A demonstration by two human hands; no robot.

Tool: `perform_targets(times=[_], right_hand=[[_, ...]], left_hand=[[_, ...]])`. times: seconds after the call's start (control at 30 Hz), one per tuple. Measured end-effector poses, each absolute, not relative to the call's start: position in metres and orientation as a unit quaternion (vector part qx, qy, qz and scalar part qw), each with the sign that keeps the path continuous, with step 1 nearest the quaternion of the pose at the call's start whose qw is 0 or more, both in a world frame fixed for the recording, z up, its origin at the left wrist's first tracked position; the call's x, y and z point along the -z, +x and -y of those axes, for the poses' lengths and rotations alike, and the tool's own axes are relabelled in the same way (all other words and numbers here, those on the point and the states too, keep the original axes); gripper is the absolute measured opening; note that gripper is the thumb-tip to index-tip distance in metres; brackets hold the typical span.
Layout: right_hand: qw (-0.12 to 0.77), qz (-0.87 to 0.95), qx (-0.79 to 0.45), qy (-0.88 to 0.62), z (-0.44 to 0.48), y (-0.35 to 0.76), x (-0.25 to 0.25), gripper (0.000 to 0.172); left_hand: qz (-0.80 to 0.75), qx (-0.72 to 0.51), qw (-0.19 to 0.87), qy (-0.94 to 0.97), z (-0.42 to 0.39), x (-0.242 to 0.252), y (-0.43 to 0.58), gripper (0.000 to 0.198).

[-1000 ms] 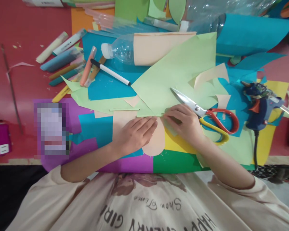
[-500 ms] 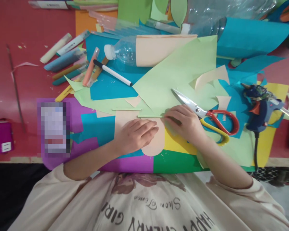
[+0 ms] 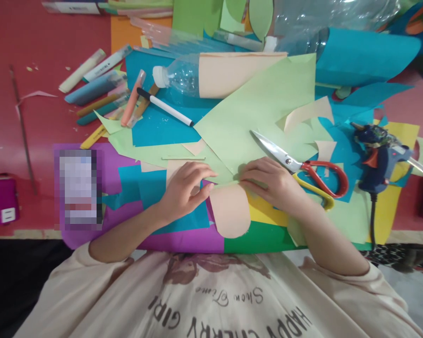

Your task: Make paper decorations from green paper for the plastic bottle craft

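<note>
My left hand (image 3: 183,190) pinches the top edge of a peach paper cutout (image 3: 231,213) with a rounded lower end. My right hand (image 3: 270,183) grips the same piece at its other top corner, where it meets the folded edge of a light green sheet (image 3: 257,112). The peach piece is lifted slightly and lies over teal, purple, yellow and dark green papers. Scissors (image 3: 303,164) with red and yellow handles lie just right of my right hand.
A blue glue gun (image 3: 380,152) with a cord lies at the right. A clear bottle wrapped in peach paper (image 3: 211,75), a black-capped white marker (image 3: 164,106) and several pens (image 3: 98,89) lie behind. A purple box (image 3: 0,202) sits at the left on the red table (image 3: 38,126).
My left hand went from lying flat on the peach piece to pinching its top edge. The peach piece has shifted to the right and toward me.
</note>
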State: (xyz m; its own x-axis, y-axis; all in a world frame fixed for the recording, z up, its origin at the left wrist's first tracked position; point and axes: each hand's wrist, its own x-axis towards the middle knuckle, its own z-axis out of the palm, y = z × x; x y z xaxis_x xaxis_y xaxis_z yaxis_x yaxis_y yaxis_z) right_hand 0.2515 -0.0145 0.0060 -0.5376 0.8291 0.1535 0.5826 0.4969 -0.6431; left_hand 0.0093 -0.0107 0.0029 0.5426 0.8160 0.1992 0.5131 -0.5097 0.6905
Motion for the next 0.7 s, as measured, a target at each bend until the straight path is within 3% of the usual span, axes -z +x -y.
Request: perform_targets(times=[0.13, 0.23, 0.37, 0.5, 0.7], right_hand=[[0.166, 0.805, -0.441, -0.361, 0.013, 0.258, -0.022, 0.019], [0.155, 0.744, -0.507, -0.407, 0.015, 0.258, -0.029, 0.017], [0.251, 0.702, -0.464, -0.479, 0.020, 0.250, -0.026, 0.010], [0.357, 0.661, -0.431, -0.500, 0.025, 0.240, -0.015, 0.002], [0.421, 0.599, -0.473, -0.490, 0.027, 0.232, -0.005, 0.020]], left_hand=[[-0.385, -0.261, 0.316, 0.827, 0.011, -0.001, 0.008, 0.031], [-0.351, -0.279, 0.348, 0.823, 0.011, 0.002, 0.006, 0.042], [-0.359, -0.275, 0.369, 0.812, 0.011, 0.002, 0.005, 0.046], [-0.427, -0.277, 0.382, 0.771, 0.008, -0.003, 0.006, 0.025], [-0.468, -0.312, 0.400, 0.724, 0.005, -0.004, 0.006, 0.016]])
